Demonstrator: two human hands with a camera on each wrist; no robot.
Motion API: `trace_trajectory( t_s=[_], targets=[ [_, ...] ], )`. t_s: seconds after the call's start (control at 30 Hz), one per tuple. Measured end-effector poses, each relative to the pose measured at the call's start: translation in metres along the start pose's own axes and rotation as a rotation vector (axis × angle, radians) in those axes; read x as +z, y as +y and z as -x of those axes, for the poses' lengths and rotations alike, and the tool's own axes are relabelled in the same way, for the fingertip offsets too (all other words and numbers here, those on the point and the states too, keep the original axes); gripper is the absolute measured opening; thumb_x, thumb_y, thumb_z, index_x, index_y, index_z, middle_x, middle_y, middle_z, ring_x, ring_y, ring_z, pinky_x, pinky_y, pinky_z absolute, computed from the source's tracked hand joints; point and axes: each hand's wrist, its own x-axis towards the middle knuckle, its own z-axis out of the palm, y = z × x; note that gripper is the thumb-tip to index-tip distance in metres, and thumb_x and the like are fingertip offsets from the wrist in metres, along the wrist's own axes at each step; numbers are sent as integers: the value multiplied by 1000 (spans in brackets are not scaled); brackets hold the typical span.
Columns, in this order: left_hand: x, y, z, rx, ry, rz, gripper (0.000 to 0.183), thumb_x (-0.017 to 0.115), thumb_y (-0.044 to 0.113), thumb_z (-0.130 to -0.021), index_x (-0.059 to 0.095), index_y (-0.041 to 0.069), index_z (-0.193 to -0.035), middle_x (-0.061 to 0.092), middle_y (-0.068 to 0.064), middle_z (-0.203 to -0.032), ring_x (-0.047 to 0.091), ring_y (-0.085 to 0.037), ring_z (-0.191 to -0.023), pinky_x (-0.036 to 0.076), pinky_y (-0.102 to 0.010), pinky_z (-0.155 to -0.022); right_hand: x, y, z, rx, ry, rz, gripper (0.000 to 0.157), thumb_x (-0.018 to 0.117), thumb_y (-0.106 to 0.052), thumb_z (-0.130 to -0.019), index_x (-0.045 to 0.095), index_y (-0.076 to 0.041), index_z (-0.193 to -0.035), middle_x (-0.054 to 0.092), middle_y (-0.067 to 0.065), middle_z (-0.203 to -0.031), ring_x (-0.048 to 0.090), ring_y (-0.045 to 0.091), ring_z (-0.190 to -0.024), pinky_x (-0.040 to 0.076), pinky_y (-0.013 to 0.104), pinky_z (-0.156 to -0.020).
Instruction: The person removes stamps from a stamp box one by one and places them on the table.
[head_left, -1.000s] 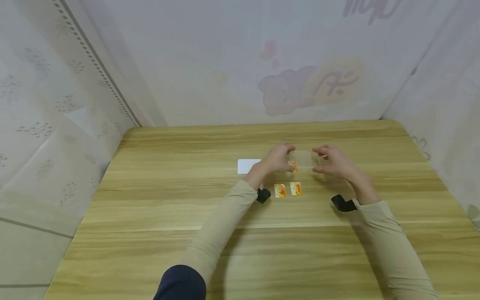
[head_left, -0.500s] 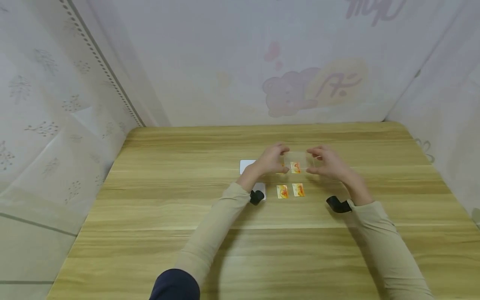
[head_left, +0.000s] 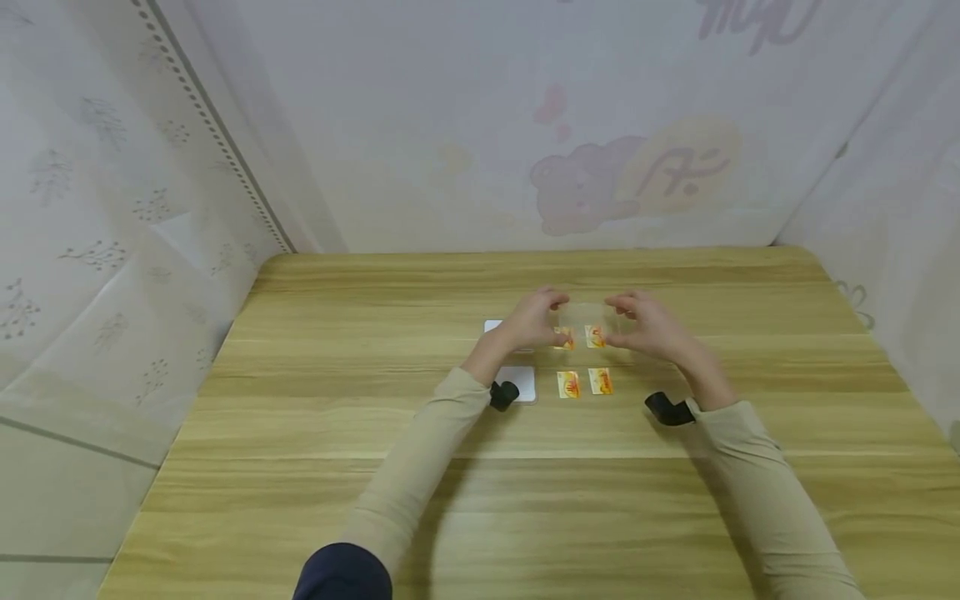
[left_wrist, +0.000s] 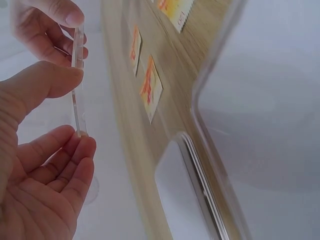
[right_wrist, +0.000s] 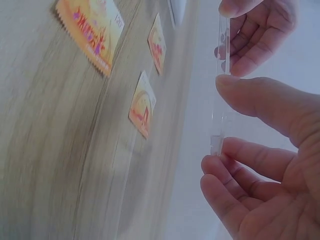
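Note:
Both hands hold a thin, clear plastic plate (head_left: 588, 313), like a lid, above the table. My left hand (head_left: 530, 320) pinches its left edge between thumb and fingers, and my right hand (head_left: 651, 323) grips the opposite edge the same way. Seen edge-on in the left wrist view, the plate (left_wrist: 78, 107) is apart from the wood. Below and nearer lie several orange and yellow postage stamps (head_left: 568, 384) with toothed edges. In the right wrist view one stamp (right_wrist: 95, 32) shows figures and the number 120.
Left of the stamps, a white flat case (head_left: 517, 384) lies near the left wrist. Behind it another white flat piece (head_left: 491, 326) is partly hidden by the left hand. The wooden table (head_left: 300, 400) meets patterned white curtains (head_left: 420, 150) at the back and sides.
Both hands have moved a little left with the clear plate, uncovering more of the back stamps. The near stamps still lie on the table. The camera view has shifted slightly.

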Motion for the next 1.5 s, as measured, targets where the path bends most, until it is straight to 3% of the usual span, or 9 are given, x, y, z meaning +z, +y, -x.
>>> trace_trajectory(
  t_s=[0.7,1.03,1.5],
  targets=[
    [-22,-21,27,-26,61,53,64,74,7,-77,45,-6,-133,49,-20,-129,47,-28,-117,41,-34,-97,12,-26,-20,-67,-6,-12,62,74,-14,-80,46,10,-130,48,28,-118,48,39,-105,45,50,-82],
    [-28,-31,40,-39,84,93,64,74,5,-77,45,-7,-132,48,-20,-129,47,-29,-117,42,-35,-97,21,-35,-30,-61,-32,-27,65,74,-17,-80,45,9,-132,44,26,-127,48,39,-110,45,50,-86],
    [-41,-42,55,-57,102,92,62,73,5,-76,46,-8,-131,49,-21,-130,48,-31,-117,42,-38,-97,32,-48,-42,-111,-16,-56,62,74,-13,-79,47,11,-129,46,27,-124,49,39,-108,45,50,-87]
  ],
)
